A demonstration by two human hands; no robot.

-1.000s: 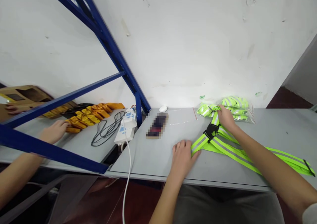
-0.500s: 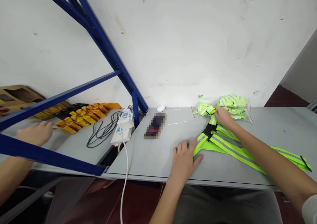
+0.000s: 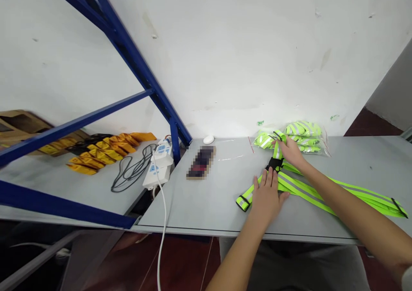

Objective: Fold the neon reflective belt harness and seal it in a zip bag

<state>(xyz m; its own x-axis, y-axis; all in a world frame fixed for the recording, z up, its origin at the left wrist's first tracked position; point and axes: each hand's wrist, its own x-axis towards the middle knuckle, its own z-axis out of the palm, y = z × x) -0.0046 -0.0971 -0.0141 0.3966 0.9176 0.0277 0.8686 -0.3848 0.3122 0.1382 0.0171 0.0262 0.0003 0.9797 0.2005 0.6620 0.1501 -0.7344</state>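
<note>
A neon-yellow reflective vest (image 3: 305, 191) made of straps, with grey stripes, lies across the grey table. Its straps meet at a black centre piece (image 3: 274, 164). My right hand (image 3: 291, 152) is closed on the upper strap, just in front of the plastic bags. My left hand (image 3: 267, 195) lies flat with fingers stretched, fingertips at the lower edge of the black piece, palm over the straps. A short strap end with a black slider (image 3: 243, 202) pokes out left of that hand. On the right the long straps end at another black slider (image 3: 399, 207).
Clear bags of folded neon straps (image 3: 305, 135) lie against the wall. A blurred phone-like object (image 3: 201, 163) and a white oval object (image 3: 208, 140) are further left. Beyond the blue frame (image 3: 174, 132) are power strips (image 3: 157, 171), cables and yellow packets (image 3: 109, 150). A white cord (image 3: 165, 222) crosses the table edge.
My left hand has moved right, from the left strap onto the straps below the black piece, uncovering the left slider. My right hand still grips the upper strap. The co-worker's arm has left view.
</note>
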